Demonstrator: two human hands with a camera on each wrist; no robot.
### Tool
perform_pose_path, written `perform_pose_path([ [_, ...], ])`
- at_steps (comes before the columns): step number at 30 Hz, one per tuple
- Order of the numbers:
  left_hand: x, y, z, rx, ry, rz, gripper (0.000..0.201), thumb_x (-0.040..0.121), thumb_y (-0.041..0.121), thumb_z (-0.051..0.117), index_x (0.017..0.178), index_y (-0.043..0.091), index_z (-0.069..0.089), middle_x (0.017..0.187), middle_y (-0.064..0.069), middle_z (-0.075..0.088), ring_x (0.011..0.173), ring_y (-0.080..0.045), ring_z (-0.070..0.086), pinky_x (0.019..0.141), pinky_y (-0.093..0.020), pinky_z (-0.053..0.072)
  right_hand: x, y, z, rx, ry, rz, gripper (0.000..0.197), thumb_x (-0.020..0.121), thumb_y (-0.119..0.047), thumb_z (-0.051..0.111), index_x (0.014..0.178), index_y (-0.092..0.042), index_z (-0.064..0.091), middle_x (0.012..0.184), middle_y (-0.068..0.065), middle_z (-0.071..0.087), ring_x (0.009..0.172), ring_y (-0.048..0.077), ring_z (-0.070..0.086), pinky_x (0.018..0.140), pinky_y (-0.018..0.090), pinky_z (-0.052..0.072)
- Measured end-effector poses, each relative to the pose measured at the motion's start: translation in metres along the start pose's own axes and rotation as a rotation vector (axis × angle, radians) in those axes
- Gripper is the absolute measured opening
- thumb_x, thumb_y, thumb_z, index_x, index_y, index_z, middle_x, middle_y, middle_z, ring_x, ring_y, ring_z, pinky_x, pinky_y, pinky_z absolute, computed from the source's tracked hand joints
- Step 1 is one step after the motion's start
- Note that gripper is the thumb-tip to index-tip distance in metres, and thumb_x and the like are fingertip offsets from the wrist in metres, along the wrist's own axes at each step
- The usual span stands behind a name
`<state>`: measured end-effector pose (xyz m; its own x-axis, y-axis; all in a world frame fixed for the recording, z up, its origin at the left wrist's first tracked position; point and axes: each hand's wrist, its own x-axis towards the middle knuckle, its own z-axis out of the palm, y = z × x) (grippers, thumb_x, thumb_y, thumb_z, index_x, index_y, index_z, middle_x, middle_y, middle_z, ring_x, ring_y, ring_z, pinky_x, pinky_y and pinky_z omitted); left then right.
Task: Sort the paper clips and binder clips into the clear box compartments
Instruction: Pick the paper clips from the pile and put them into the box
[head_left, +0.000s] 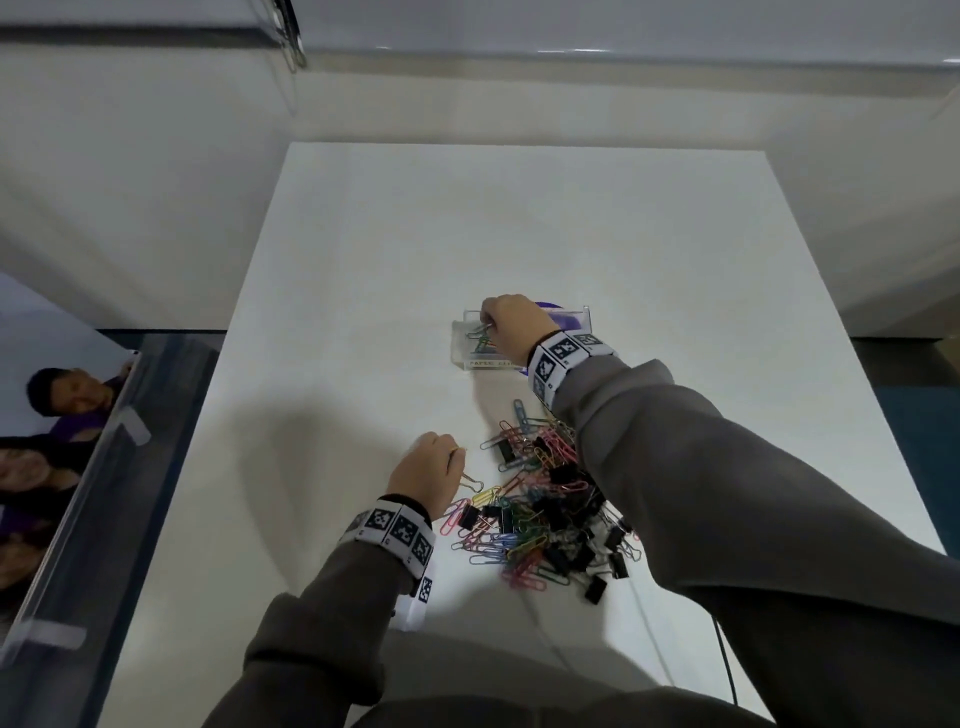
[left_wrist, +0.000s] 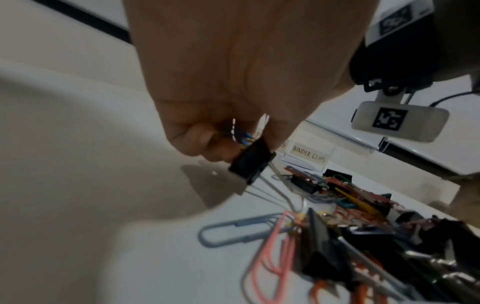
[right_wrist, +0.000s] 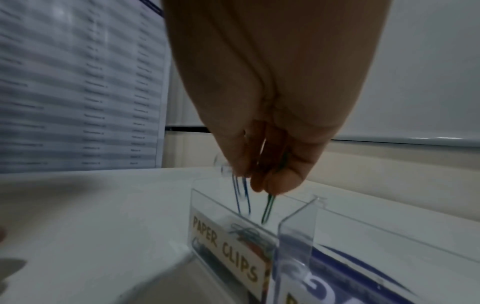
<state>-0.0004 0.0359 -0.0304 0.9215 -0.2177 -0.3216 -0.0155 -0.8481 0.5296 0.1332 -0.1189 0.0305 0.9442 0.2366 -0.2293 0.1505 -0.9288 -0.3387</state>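
A mixed pile (head_left: 545, 509) of coloured paper clips and black binder clips lies on the white table (head_left: 467, 234), between my arms. My left hand (head_left: 454, 457) sits at the pile's left edge. Its curled fingers (left_wrist: 197, 139) grip a black binder clip (left_wrist: 250, 162), with some coloured wire tucked in the fist. The clear box (head_left: 584, 322) stands farther back. My right hand (head_left: 491, 325) hovers over its left compartment, labelled PAPER CLIPS (right_wrist: 226, 246). There my right fingertips (right_wrist: 280, 183) pinch a green paper clip (right_wrist: 269, 209). Blurred blue paper clips (right_wrist: 242, 197) hang beside it. Several clips lie inside.
The right compartment carries a BINDER CLIPS label (left_wrist: 309, 154), and a purple disc (head_left: 563, 319) shows through it. A clear panel (head_left: 104, 467) runs along the table's left side, with people beyond it. A thin cable (head_left: 727, 660) trails off the front right.
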Motion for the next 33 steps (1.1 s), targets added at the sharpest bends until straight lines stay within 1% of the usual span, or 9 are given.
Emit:
perform_pose_path([
  [3, 0.003, -0.003, -0.002, 0.068, 0.003, 0.016, 0.027, 0.098, 0.023, 0.037, 0.097, 0.003, 0.055, 0.099, -0.014, 0.057, 0.093, -0.03, 0.053, 0.079, -0.035, 0.038, -0.014, 0.0, 0.003, 0.007, 0.1, -0.023, 0.033, 0.089, 0.005, 0.042, 0.118, -0.003, 0.054, 0.117, 0.015, 0.058, 0.112, 0.031, 0.049, 0.092, 0.04, 0.046],
  [6, 0.005, -0.006, -0.009, 0.227, 0.045, 0.084, 0.02, 0.097, 0.019, 0.039, 0.099, 0.007, 0.055, 0.099, -0.012, 0.058, 0.093, -0.028, 0.056, 0.077, -0.035, 0.043, -0.043, 0.008, 0.018, 0.182, 0.225, 0.023, 0.022, 0.089, 0.002, 0.042, 0.1, -0.002, 0.061, 0.104, 0.016, 0.063, 0.096, 0.03, 0.058, 0.082, 0.039, 0.051],
  [8, 0.006, -0.009, -0.014, 0.317, 0.062, 0.108, 0.018, 0.097, 0.018, 0.039, 0.102, 0.009, 0.054, 0.1, -0.01, 0.059, 0.092, -0.028, 0.057, 0.074, -0.034, 0.044, -0.064, 0.016, 0.036, 0.192, 0.139, 0.108, 0.019, 0.089, -0.002, 0.043, 0.095, -0.002, 0.061, 0.101, 0.015, 0.065, 0.092, 0.03, 0.061, 0.081, 0.037, 0.052],
  [11, 0.011, -0.01, -0.019, 0.336, 0.078, 0.086, 0.024, 0.099, 0.023, 0.032, 0.1, 0.01, 0.053, 0.096, -0.009, 0.062, 0.089, -0.028, 0.058, 0.07, -0.034, 0.043, -0.081, 0.026, 0.06, 0.04, 0.02, 0.209, 0.023, 0.091, -0.019, 0.047, 0.1, -0.002, 0.059, 0.105, 0.016, 0.063, 0.099, 0.032, 0.058, 0.086, 0.04, 0.049],
  [15, 0.013, 0.004, -0.025, 0.084, 0.104, -0.001, 0.033, 0.099, 0.032, 0.028, 0.101, 0.014, 0.056, 0.089, -0.009, 0.065, 0.085, -0.028, 0.057, 0.068, -0.031, 0.036, -0.085, 0.019, 0.069, -0.096, -0.009, 0.213, 0.043, 0.086, -0.043, 0.055, 0.108, -0.006, 0.058, 0.112, 0.012, 0.061, 0.109, 0.032, 0.051, 0.095, 0.043, 0.038],
  [18, 0.021, 0.013, -0.019, 0.045, 0.106, 0.096, 0.031, 0.094, 0.039, 0.042, 0.111, 0.018, 0.057, 0.104, -0.003, 0.068, 0.096, -0.024, 0.06, 0.077, -0.031, 0.042, -0.089, 0.015, 0.068, -0.081, -0.028, 0.212, 0.031, 0.087, -0.034, 0.057, 0.107, -0.01, 0.059, 0.112, 0.012, 0.063, 0.112, 0.032, 0.049, 0.098, 0.043, 0.034],
  [22, 0.034, 0.022, -0.007, 0.246, -0.091, 0.189, 0.032, 0.089, 0.031, 0.053, 0.119, 0.019, 0.055, 0.121, -0.002, 0.06, 0.111, -0.022, 0.055, 0.09, -0.035, 0.045, -0.099, 0.011, 0.067, -0.024, -0.045, 0.221, 0.015, 0.088, -0.019, 0.054, 0.1, -0.014, 0.062, 0.108, 0.012, 0.065, 0.112, 0.032, 0.049, 0.097, 0.041, 0.033],
  [29, 0.039, 0.031, 0.008, 0.369, -0.179, 0.194, 0.017, 0.091, 0.027, 0.052, 0.101, 0.014, 0.055, 0.106, -0.005, 0.059, 0.098, -0.026, 0.058, 0.079, -0.038, 0.046, -0.109, 0.01, 0.069, 0.05, -0.088, 0.233, 0.017, 0.085, -0.016, 0.052, 0.096, -0.012, 0.064, 0.103, 0.013, 0.067, 0.107, 0.033, 0.052, 0.096, 0.04, 0.032],
  [33, 0.048, 0.033, -0.008, 0.308, -0.136, 0.165, 0.012, 0.094, 0.021, 0.044, 0.096, 0.011, 0.051, 0.098, -0.008, 0.058, 0.083, -0.024, 0.055, 0.071, -0.035, 0.044, -0.114, 0.015, 0.065, 0.128, -0.038, 0.234, 0.011, 0.083, -0.016, 0.055, 0.089, -0.013, 0.064, 0.096, 0.01, 0.068, 0.101, 0.031, 0.054, 0.093, 0.039, 0.031],
])
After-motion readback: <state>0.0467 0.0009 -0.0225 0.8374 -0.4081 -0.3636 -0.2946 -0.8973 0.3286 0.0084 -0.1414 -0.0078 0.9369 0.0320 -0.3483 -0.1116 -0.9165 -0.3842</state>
